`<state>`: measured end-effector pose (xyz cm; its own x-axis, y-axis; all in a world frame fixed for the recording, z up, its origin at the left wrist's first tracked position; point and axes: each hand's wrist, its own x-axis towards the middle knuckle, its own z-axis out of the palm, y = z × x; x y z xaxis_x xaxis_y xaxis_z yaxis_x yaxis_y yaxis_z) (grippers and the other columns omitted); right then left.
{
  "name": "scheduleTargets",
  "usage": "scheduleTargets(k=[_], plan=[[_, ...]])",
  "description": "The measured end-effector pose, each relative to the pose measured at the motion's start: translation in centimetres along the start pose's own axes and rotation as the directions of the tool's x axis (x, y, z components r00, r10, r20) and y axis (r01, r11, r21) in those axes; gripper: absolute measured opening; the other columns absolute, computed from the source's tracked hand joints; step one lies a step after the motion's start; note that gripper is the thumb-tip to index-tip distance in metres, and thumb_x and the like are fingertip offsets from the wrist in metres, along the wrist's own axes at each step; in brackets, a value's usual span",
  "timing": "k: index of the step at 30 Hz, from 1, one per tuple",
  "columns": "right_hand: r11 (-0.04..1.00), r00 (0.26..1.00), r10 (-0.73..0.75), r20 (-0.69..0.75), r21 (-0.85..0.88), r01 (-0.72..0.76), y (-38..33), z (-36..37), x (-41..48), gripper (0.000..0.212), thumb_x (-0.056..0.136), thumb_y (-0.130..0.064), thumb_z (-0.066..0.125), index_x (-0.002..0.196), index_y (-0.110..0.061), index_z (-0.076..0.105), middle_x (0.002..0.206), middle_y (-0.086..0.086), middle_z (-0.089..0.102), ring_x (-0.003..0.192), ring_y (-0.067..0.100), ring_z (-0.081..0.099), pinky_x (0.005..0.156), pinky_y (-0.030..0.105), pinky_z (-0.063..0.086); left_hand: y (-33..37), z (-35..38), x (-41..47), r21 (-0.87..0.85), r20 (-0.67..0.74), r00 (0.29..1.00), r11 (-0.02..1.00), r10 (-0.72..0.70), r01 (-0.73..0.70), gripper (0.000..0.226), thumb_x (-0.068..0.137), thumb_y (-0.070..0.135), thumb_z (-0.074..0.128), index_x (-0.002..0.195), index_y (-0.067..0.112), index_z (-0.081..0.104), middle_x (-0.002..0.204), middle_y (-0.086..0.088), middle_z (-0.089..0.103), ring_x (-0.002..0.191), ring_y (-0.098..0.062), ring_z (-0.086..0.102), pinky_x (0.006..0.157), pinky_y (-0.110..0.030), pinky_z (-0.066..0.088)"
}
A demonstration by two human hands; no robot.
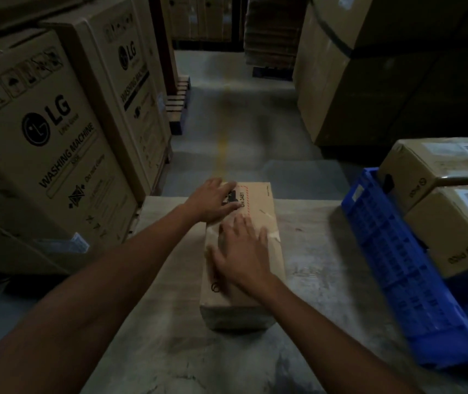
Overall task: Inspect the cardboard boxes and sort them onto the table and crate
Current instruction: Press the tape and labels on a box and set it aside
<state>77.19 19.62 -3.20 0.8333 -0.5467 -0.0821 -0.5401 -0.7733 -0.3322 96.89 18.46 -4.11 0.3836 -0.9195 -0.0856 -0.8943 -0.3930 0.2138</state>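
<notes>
Resting left hand (212, 201) and right hand (241, 255) flat, fingers straight, grasping nothing, on box (261, 200) on desk (326, 280); inspecting it. Next probably needing a grip, choosing desk or crate (392, 251).

Bare table (312, 280) flanks the cardboard box (258, 220); blue crate (392, 260) blocks right, washing machine cartons (56, 143) left.
</notes>
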Motion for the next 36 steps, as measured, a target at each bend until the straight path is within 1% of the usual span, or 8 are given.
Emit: scheduleTargets(k=[5,12,15,19,21,24,28,36], plan=[[0.994,0.994,-0.008,0.109,-0.104,0.019,-0.7,0.4,-0.3,0.098,0.085,-0.077,0.043,0.161,-0.026,0.008,0.169,0.014,-0.006,0.155,0.033,-0.012,0.116,0.07,-0.01,-0.6,-0.4,-0.6,0.039,0.003,0.999,0.998,-0.047,0.047,0.078,0.091,0.073,0.041,0.154,0.028,0.028,0.141,-0.017,0.04,0.133,-0.034,0.038,0.104,-0.046,0.041],[0.994,0.972,-0.066,0.227,-0.074,0.084,3.6,-2.5,-0.8,0.079,0.087,-0.045,0.062,0.154,-0.049,0.022,0.17,-0.007,-0.002,0.156,0.027,-0.009,0.115,0.071,-0.007,-2.0,1.3,-6.0,-0.115,-0.207,0.915,0.937,-0.346,0.329,0.065,0.084,0.079,0.046,0.118,0.024,0.05,0.115,-0.015,0.059,0.107,-0.035,0.059,0.082,-0.044,0.052],[0.988,0.972,-0.117,0.205,-0.078,0.136,5.9,-3.7,-0.8,0.073,0.09,-0.025,0.063,0.152,-0.048,0.032,0.17,-0.007,0.008,0.157,0.022,-0.001,0.121,0.064,-0.003,-0.7,2.3,-9.0,-0.165,-0.242,0.867,0.899,-0.436,0.406,0.062,0.088,0.073,0.047,0.122,0.021,0.049,0.114,-0.012,0.06,0.1,-0.032,0.063,0.076,-0.041,0.054],[0.989,0.99,-0.024,0.136,-0.139,0.043,8.6,-4.3,-1.2,0.081,0.089,-0.029,0.067,0.156,-0.043,0.023,0.17,-0.001,0.003,0.156,0.026,-0.003,0.122,0.063,0.003,0.9,4.3,-11.0,-0.398,-0.286,0.847,0.86,-0.448,0.321,0.054,0.092,0.062,0.055,0.125,0.019,0.05,0.116,-0.005,0.063,0.098,-0.023,0.064,0.074,-0.039,0.056],[0.973,0.982,0.18,0.05,-0.157,-0.17,10.5,-4.0,-2.1,0.096,0.086,-0.05,0.07,0.159,-0.037,0.008,0.169,0.008,-0.007,0.155,0.035,-0.008,0.121,0.066,0.004,1.3,5.3,-11.8,-0.616,-0.264,0.866,0.765,-0.425,0.188,0.053,0.094,0.058,0.055,0.129,0.019,0.05,0.121,-0.002,0.063,0.1,-0.015,0.063,0.075,-0.031,0.056],[0.865,0.867,0.497,-0.001,0.081,-0.496,13.2,-3.8,-3.5,0.129,0.068,-0.065,0.081,0.159,-0.03,-0.003,0.167,0.016,-0.008,0.153,0.044,-0.001,0.117,0.064,0.018,2.5,6.5,-13.0,-0.882,-0.1,0.909,0.459,-0.404,0.106,0.061,0.092,0.054,0.053,0.14,0.018,0.046,0.13,0.002,0.06,0.114,-0.012,0.059,0.084,-0.02,0.049],[0.808,0.859,0.511,-0.03,0.358,-0.468,14.5,-4.2,-3.5,0.138,0.056,-0.044,0.096,0.159,-0.029,0.006,0.154,0.017,0.033,0.138,0.038,0.039,0.102,0.054,0.044,3.4,7.0,-12.9,-0.959,-0.019,0.916,0.268,-0.401,0.098,0.065,0.088,0.064,0.058,0.138,0.022,0.052,0.127,0.009,0.063,0.121,-0.013,0.058,0.096,-0.033,0.052],[0.693,0.839,0.542,-0.05,0.591,-0.413,14.8,-8.1,-0.8,0.125,0.072,-0.055,0.085,0.161,-0.018,0.005,0.159,0.016,0.035,0.141,0.038,0.04,0.107,0.049,0.042,2.7,2.6,-11.5,-0.847,-0.226,0.726,0.499,-0.649,0.183,0.049,0.088,0.063,0.061,0.11,0.019,0.067,0.1,0.001,0.07,0.09,-0.016,0.065,0.077,-0.037,0.054]])
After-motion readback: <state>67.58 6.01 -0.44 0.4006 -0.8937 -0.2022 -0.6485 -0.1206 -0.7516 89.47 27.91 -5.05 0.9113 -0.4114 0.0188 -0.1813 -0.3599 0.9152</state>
